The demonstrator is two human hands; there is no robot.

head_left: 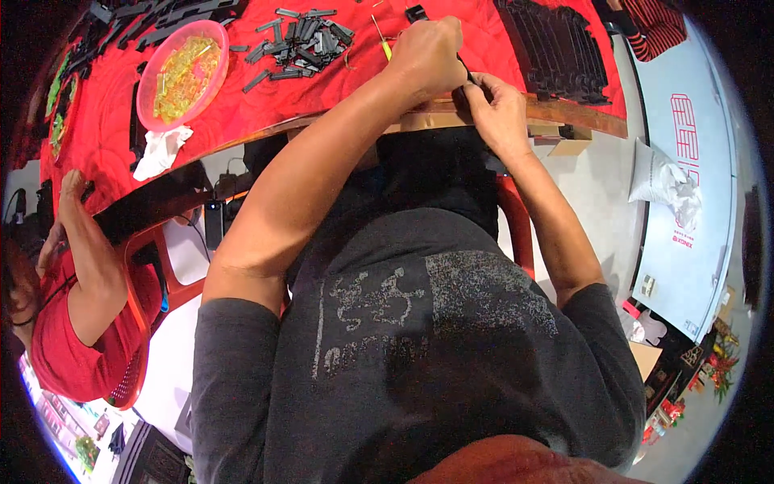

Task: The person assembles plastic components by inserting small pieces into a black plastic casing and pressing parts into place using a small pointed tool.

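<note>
My left hand (431, 56) is closed like a fist over the table's front edge, and what it grips is mostly hidden. My right hand (500, 113) is just below and to its right, thumb and fingers pinched together. Between the two hands a narrow black piece (466, 73) shows, its kind too covered to tell. A thin tool with a yellow handle (387, 50) lies left of my left hand, and a small black part (417, 13) lies beyond it.
On the red cloth (250, 105) are a heap of small dark parts (302, 44), a pink bowl (145, 97) of yellow and orange pieces, and rows of long black parts (556, 48). White tissue (161, 152) hangs at the edge. A person in red (89, 323) sits at the left.
</note>
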